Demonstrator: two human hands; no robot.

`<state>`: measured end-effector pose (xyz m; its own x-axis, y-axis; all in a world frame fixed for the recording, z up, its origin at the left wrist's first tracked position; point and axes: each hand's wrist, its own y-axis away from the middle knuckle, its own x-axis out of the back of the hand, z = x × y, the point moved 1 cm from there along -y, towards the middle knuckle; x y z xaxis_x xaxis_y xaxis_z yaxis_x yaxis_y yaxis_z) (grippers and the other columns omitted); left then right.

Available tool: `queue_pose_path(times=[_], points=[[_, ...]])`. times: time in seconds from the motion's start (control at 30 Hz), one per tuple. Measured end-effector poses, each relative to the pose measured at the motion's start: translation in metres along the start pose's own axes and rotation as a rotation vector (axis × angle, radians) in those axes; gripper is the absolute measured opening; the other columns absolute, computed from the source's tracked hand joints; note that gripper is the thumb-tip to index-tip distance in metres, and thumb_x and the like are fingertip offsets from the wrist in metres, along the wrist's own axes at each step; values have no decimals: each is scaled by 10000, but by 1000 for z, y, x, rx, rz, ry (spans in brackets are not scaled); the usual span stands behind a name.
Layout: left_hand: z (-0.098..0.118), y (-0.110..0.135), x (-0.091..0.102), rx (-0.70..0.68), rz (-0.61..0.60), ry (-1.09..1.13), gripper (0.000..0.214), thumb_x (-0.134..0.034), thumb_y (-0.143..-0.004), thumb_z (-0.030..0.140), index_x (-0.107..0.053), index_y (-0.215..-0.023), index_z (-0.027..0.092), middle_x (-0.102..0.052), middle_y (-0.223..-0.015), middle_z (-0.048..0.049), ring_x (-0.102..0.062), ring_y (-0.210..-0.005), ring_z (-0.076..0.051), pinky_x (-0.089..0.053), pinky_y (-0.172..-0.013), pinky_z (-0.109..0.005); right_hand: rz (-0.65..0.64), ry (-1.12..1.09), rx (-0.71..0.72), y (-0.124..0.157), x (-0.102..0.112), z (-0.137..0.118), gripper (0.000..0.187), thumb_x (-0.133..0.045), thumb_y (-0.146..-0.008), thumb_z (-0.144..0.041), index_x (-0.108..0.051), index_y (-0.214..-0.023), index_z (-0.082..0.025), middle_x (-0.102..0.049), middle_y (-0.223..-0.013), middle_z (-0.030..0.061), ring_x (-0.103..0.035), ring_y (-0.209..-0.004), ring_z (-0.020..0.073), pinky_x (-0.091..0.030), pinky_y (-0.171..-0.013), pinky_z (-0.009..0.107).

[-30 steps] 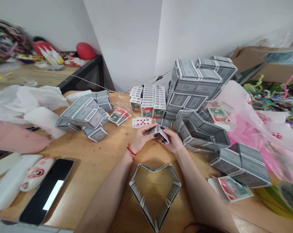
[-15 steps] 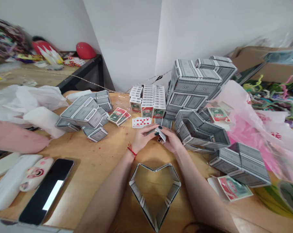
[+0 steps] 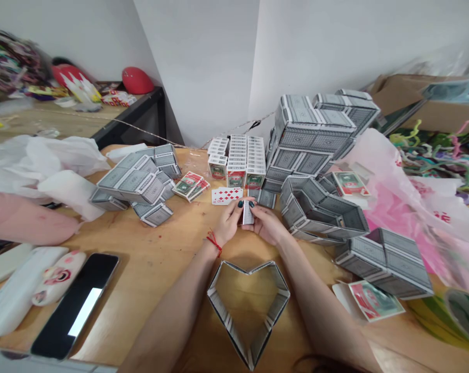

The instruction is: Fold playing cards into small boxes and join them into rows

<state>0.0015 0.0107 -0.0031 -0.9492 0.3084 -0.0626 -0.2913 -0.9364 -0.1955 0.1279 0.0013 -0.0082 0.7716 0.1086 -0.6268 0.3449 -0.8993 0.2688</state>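
Between both hands, over the middle of the table, is a folded playing card [image 3: 248, 213] with a grey patterned back. My left hand [image 3: 229, 221] pinches its left side, thumb on top. My right hand [image 3: 266, 223] grips the right side, with the other fingers beneath and partly hidden. Just beyond the fingers a face-up ten of diamonds [image 3: 226, 196] lies flat, and grey-backed cards [image 3: 266, 198] lie to its right. Nearer to me, between my forearms, stands a heart-shaped ring of joined cards [image 3: 230, 322].
Card boxes [image 3: 236, 160] stand in rows at the back. Built card blocks rise in a tall stack [image 3: 316, 129] on the right, beside an open card frame [image 3: 323, 212]; another card structure [image 3: 133, 178] sits left. A phone [image 3: 75, 305] lies front left, green tape [image 3: 448, 316] front right.
The card in my hands has turned from a slant to nearly upright in view, its long grey side now facing me. Both thumbs have come together on it, and my left hand has shifted slightly right.
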Motion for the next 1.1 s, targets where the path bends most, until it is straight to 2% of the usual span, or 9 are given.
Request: queue_pose_path(times=[0.3,0.4,0.5,0.6,0.7,0.77,0.9,1.0,1.1], points=[[3,0,-7,52,52,180,351,-373,-835,441,-580,-934,175,-610,-1024,-52,-556,-923,-171,-435,-779,-263,-26,83,-33,-5,1,8,262,-659,-679,-378,-569,-742,-140,-649,-634,41,-635,-619,164,-554,-545,306],[2,-2,-7,81,114,255,319,-405,-813,438,-575,-844,170,-624,-926,-47,-564,-895,-166,-433,-773,-259,-13,164,-51,-4,-1,9,300,-656,-671,-419,-538,-715,-147,-632,-586,29,-625,-540,152,-548,-528,300],[-2,-6,-4,138,188,441,313,-378,-803,436,-548,-779,175,-615,-813,-37,-579,-857,-162,-442,-737,-259,-8,301,-38,-3,-2,11,328,-654,-660,-440,-490,-658,-156,-609,-536,11,-610,-478,137,-532,-505,277],[-4,-11,1,166,254,627,272,-344,-797,372,-516,-728,173,-584,-712,-27,-589,-801,-157,-444,-712,-263,-24,457,64,-1,-5,12,319,-630,-682,-429,-458,-654,-162,-586,-530,-13,-594,-450,115,-492,-454,225],[-6,-14,4,171,291,691,230,-353,-774,317,-515,-718,165,-555,-654,-17,-584,-765,-151,-439,-706,-259,-8,551,224,-2,-8,15,316,-669,-646,-378,-436,-731,-183,-525,-533,-68,-540,-404,84,-445,-398,194],[-8,-14,4,168,303,674,212,-367,-758,288,-532,-731,158,-550,-658,-14,-574,-752,-140,-432,-706,-247,14,586,305,-2,-9,18,352,-687,-623,-350,-422,-802,-201,-503,-570,-83,-514,-407,74,-435,-391,192],[-13,-14,2,171,337,622,195,-397,-731,236,-568,-767,150,-551,-690,-4,-547,-716,-109,-416,-705,-218,79,700,409,-3,-9,20,320,-624,-677,-329,-424,-900,-219,-475,-599,-79,-481,-427,72,-418,-407,197],[-15,-13,2,162,344,604,191,-409,-730,225,-575,-791,157,-562,-734,-3,-540,-728,-106,-415,-725,-225,150,879,524,-1,-9,19,274,-597,-697,-306,-474,-923,-211,-451,-583,-71,-442,-463,73,-385,-451,196],[-17,-12,2,143,327,491,202,-423,-742,225,-585,-847,168,-587,-841,-13,-544,-821,-122,-403,-796,-246,201,1046,612,2,-9,16,272,-592,-696,-301,-518,-940,-204,-423,-568,-68,-415,-493,78,-367,-500,203]])
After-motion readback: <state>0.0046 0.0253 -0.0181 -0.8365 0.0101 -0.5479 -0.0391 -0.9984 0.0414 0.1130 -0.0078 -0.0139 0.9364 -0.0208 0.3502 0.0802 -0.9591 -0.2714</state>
